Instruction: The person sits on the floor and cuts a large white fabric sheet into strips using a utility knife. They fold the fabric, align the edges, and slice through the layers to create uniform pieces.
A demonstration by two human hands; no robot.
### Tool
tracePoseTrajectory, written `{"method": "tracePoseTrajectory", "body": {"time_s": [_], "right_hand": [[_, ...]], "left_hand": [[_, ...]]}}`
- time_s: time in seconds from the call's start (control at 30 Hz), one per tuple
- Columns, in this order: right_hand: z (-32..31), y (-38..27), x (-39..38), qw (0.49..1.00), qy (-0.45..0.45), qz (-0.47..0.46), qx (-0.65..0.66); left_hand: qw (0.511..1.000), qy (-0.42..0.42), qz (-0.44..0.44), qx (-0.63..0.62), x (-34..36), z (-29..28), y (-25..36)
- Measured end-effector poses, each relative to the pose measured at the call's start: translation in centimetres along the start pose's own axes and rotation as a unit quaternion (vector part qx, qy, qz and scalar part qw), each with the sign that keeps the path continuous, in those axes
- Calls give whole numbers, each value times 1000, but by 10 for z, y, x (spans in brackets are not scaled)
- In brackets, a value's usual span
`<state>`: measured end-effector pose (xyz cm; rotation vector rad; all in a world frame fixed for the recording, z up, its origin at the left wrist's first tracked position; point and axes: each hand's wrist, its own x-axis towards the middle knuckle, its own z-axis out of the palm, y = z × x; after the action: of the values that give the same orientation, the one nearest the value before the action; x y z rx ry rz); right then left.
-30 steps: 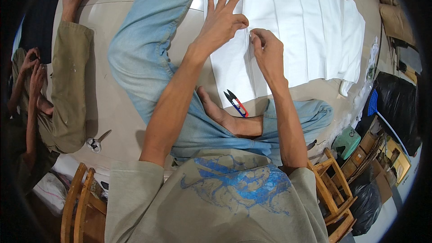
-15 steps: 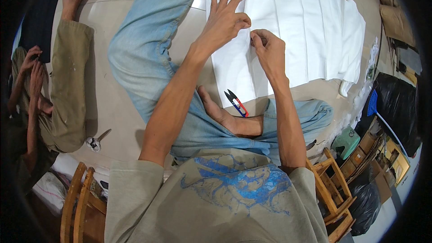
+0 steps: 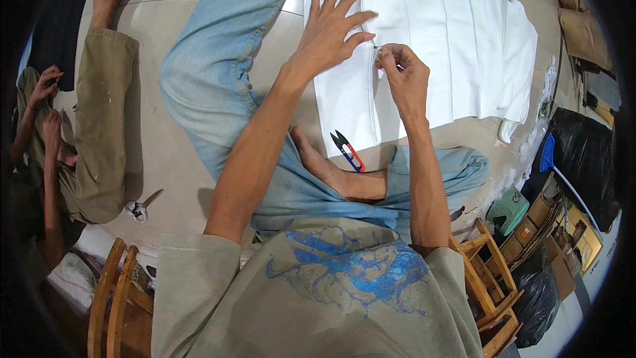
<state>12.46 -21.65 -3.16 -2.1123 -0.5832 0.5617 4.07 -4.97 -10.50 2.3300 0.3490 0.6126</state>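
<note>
A long white cloth (image 3: 424,46) with several lengthwise seams or folds lies spread on the floor in front of me. My left hand (image 3: 329,33) is open over its left part, fingers spread, the thumb near a seam. Just right of that thumb, my right hand (image 3: 403,69) is closed in a pinch at the same seam. A tiny dark thing shows at its fingertips, too small to name. Thread snips (image 3: 348,151) with blue and red handles lie at the cloth's near edge, beside my bare foot, blades pointing away.
At the left a co-worker sits, hands (image 3: 50,109) near dark cloth (image 3: 63,20). A small white object (image 3: 137,211) with a stem lies on the floor between us. Wooden stools (image 3: 487,278) flank me. Black bags (image 3: 580,159), a green plastic item (image 3: 508,210) and cardboard stand right.
My left hand has gone from a thumb-and-finger pinch to spread fingers. The right hand has shifted slightly right, still pinched. The co-worker's hands have moved apart.
</note>
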Motion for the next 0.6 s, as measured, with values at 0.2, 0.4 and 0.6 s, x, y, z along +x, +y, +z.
{"method": "tracePoseTrajectory", "body": {"time_s": [0.2,0.4,0.6], "right_hand": [[-26,-5,-9,998,52,-28,-29],[-32,-16,-25,998,46,20,31],[20,-1,-10,991,61,-59,-99]], "left_hand": [[995,-37,-2,95,-3,-4,5],[996,-35,-22,78,-2,-5,8],[997,-33,-16,65,-1,-4,6]]}}
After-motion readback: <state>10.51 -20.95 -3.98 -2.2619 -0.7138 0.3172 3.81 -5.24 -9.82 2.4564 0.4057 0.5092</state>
